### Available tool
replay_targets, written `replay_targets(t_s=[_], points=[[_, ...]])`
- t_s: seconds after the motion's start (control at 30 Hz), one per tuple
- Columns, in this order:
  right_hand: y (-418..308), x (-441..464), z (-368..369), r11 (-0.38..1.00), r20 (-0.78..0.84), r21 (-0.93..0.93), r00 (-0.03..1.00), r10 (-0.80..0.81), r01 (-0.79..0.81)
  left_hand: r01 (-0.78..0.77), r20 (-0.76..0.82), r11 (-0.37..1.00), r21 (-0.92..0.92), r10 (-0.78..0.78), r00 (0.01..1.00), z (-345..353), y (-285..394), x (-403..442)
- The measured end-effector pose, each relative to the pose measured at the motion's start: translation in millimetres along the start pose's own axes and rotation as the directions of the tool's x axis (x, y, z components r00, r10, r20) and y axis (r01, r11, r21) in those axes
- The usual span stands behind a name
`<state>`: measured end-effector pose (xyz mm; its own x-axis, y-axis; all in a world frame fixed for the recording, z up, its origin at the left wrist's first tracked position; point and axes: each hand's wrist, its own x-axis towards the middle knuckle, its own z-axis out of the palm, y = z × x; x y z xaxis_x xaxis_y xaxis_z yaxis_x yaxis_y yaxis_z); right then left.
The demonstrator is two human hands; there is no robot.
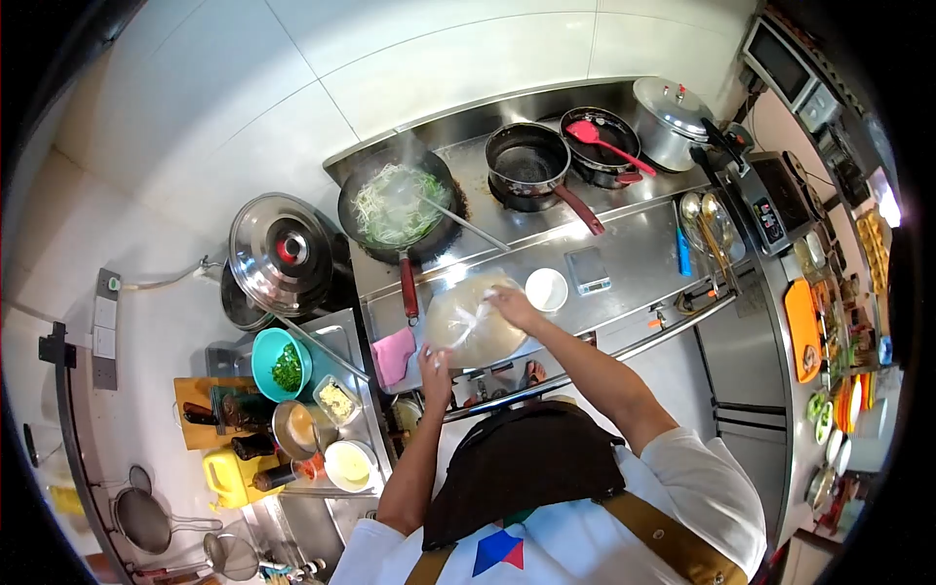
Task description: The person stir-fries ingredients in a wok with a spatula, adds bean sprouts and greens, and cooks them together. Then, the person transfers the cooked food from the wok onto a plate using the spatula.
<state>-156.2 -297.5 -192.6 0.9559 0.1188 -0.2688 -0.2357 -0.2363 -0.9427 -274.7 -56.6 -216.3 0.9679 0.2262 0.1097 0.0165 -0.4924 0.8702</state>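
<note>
A clear plastic bag with pale beige contents lies on the steel counter in front of the stove. My right hand pinches its gathered top, and my left hand has its fingers against the bag's lower left edge; what they grip there is too small to tell. Behind the bag, a wok holds steaming bean sprouts and greens, with a metal utensil resting in it. To the right of the bag are a white bowl and a small scale.
Two dark pans and a pressure cooker stand along the stove. A pink cloth lies left of the bag. Farther left are a large lidded pot, a turquoise bowl and a yellow jug.
</note>
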Motion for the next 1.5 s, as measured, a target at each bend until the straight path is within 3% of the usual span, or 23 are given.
replay_targets(t_s=[0.03,0.07,0.1,0.23,0.43,0.53,0.63,0.67,0.7,0.73,0.8,0.87,0.93,1.0,1.03,1.07,1.13,1.2,1.27,1.3,1.33,1.4,1.5], points=[[5,-5,12,0.989,0.017,-0.149,1.0,-0.015,0.017,0.243,0.132,0.948,-0.203,-0.22,0.967,8,9,6],[30,3,28,0.994,0.058,-0.064,0.994,0.092,-0.088,0.481,0.303,0.802,-0.355,-0.388,0.87,14,15,9],[19,-6,34,0.979,0.072,0.076,0.981,0.183,-0.188,0.525,0.362,0.746,-0.41,-0.395,0.844,28,0,13],[39,-6,57,0.862,0.133,0.424,0.961,0.244,-0.278,0.542,0.521,0.801,-0.254,-0.359,0.774,57,-39,29],[22,-25,73,0.855,0.206,0.347,0.921,0.331,-0.384,0.436,0.518,0.896,-0.081,-0.336,0.787,57,-19,38],[25,-22,68,0.93,0.117,0.236,0.959,0.26,-0.281,0.201,0.506,0.973,-0.113,-0.118,0.854,46,-19,37],[-3,-40,35,0.947,-0.179,0.321,0.979,0.094,-0.032,-0.128,0.188,0.979,-0.162,0.158,0.969,3,-7,19],[-13,-38,17,0.861,-0.215,0.457,0.911,0.351,-0.224,0.029,0.151,0.982,-0.186,0.0,0.988,-12,-16,11],[16,-24,0,0.691,-0.118,0.702,0.929,0.351,-0.172,0.184,0.12,0.96,-0.213,-0.161,0.98,-28,-26,2],[0,-33,-14,0.547,-0.071,0.808,0.887,0.457,-0.218,0.194,0.221,0.97,-0.149,-0.159,0.962,-49,-18,-5],[24,-28,-22,0.58,-0.153,0.797,0.874,0.462,-0.167,0.25,0.171,0.962,-0.106,-0.23,0.958,-66,-11,-17],[14,-44,-18,0.579,-0.169,0.814,0.934,0.315,-0.048,0.283,0.078,0.956,-0.083,-0.277,0.958,-79,2,-26],[-20,-80,-22,0.485,-0.16,0.873,0.969,0.19,0.049,0.163,0.087,0.976,-0.143,-0.151,0.985,-101,35,-28],[-47,-120,-30,0.722,-0.048,0.689,0.998,-0.032,0.057,-0.072,0.142,0.946,-0.316,0.123,0.982,-109,87,-30],[-77,-154,-37,0.749,0.059,0.662,0.995,-0.079,0.02,-0.158,0.189,0.923,-0.35,0.235,0.954,-104,111,-28],[-70,-168,-33,0.668,0.067,0.731,0.961,-0.27,0.137,-0.247,0.207,0.886,-0.392,0.346,0.915,-94,137,-26],[-84,-198,-33,0.922,0.209,0.324,0.935,-0.288,0.212,-0.229,0.333,0.851,-0.472,0.413,0.848,-69,223,-42],[-99,-248,-40,0.938,0.15,0.109,0.928,-0.342,0.328,-0.024,0.489,0.84,-0.542,0.339,0.804,-31,252,-53],[-80,-277,-47,0.929,0.192,-0.207,0.944,-0.269,0.307,0.078,0.604,0.829,-0.553,0.335,0.723,4,275,-64],[-72,-291,-55,0.946,0.202,-0.29,0.976,-0.087,0.144,0.175,0.695,0.825,-0.537,0.315,0.647,14,297,-76],[-55,-305,-61,0.91,0.058,-0.379,0.986,-0.157,0.167,0.202,0.755,0.828,-0.523,0.339,0.562,32,301,-87],[-31,-337,-85,0.884,-0.1,-0.449,0.99,0.095,-0.13,0.252,0.848,0.843,-0.475,0.363,0.386,71,296,-111],[19,-391,-130,0.798,-0.394,-0.415,0.877,0.275,-0.437,0.096,0.892,0.897,-0.432,0.41,0.189,116,326,-153]])
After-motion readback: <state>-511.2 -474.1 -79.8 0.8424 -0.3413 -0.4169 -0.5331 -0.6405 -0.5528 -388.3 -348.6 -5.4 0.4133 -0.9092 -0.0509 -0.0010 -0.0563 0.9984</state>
